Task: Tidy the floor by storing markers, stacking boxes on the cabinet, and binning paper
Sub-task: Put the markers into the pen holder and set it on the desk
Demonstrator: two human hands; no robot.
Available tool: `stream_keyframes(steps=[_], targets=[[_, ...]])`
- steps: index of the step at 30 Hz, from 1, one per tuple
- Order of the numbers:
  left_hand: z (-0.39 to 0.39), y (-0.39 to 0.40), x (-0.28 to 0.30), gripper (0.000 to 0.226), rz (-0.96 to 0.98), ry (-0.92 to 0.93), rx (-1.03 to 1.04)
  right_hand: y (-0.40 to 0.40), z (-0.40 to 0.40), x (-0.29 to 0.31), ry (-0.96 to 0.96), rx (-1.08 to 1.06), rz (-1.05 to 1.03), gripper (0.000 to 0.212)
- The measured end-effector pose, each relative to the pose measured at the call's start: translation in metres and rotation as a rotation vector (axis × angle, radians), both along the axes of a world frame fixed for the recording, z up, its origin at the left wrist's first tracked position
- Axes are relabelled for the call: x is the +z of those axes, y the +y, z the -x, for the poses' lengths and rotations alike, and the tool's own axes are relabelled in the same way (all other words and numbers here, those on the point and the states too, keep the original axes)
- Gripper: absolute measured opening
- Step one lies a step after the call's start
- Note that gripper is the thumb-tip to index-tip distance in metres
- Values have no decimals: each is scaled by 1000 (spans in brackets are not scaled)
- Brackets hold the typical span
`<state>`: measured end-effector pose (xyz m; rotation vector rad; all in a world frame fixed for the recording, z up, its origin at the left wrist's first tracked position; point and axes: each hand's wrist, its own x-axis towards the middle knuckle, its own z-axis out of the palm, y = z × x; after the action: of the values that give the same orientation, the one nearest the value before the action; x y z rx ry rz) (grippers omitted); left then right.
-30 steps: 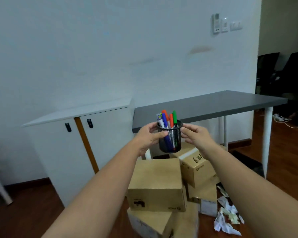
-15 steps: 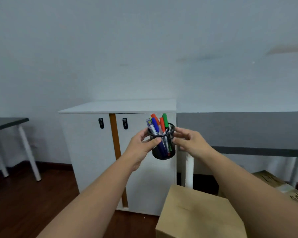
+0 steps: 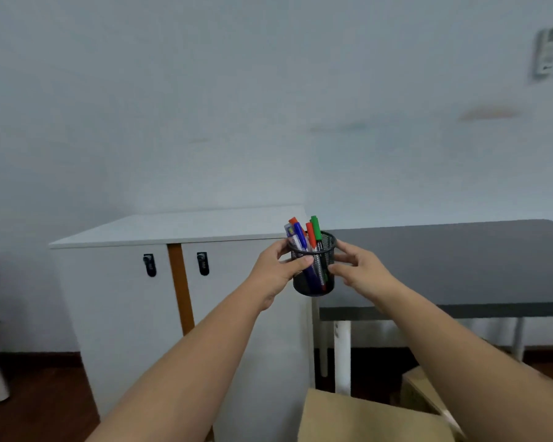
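At centre frame both hands hold a black wire-mesh cup (image 3: 315, 269) stuffed with coloured markers (image 3: 304, 234): the left hand (image 3: 276, 272) wraps its side, the right hand (image 3: 359, 271) pinches the other. Marker storage looks nearly finished (boxes and paper remain). Next, the cup probably needs setting upright on the white two-door cabinet (image 3: 173, 228) or the dark grey tabletop (image 3: 460, 263) to its right.

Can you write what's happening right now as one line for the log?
holding: mesh cup of markers | left hand + right hand grip its sides | in the air, before cabinet and desk
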<state>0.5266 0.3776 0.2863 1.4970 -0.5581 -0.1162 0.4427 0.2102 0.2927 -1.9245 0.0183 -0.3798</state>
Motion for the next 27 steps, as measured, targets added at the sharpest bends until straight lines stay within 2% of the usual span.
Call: stream_keyframes(steps=[6, 13, 20, 24, 27], targets=[[-15, -55, -8, 57, -124, -21, -102, -45, 5, -8, 68, -108, 17, 62], [-62, -101, -27, 55, -274, -6, -186, -83, -29, -33, 128, -223, -14, 66], [-135, -145, -47, 48, -176, 44, -230, -118, -102, -47, 132, -302, -42, 67], [-173, -162, -62, 53, -133, 80, -151, -133, -140, -64, 127, -347, -68, 72], [-193, -184, -73, 47, -75, 78, -69, -150, -171, -76, 114, -358, -104, 73]])
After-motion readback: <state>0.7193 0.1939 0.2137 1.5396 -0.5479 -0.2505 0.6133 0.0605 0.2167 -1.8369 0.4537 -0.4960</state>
